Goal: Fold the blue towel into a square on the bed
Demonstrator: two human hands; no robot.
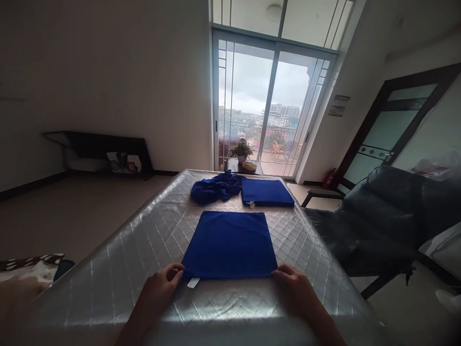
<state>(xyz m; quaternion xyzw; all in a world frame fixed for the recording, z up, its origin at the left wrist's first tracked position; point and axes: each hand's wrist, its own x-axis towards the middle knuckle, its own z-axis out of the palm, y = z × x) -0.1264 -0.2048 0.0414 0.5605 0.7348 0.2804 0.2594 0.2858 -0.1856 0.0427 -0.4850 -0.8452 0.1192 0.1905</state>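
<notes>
Cloth (230, 245) of dark blue colour, folded into a flat four-sided piece, lies on the desk (230, 307), between the two hands of the person. Its near left corner is at the fingers of the left hand (158, 286): the thumb and the forefinger come together on this corner. In similar manner, the fingers of the right hand (296, 283) are pinched on the near right corner. A white label (193, 283) sticks out from the near edge, just beside the left hand. Beyond the far edge there is a second folded cloth (267, 192), on the right, also blue, and just beside it a crumpled blue cloth (216, 187). A black chair (363, 230) stands near the right side of the desk.
</notes>
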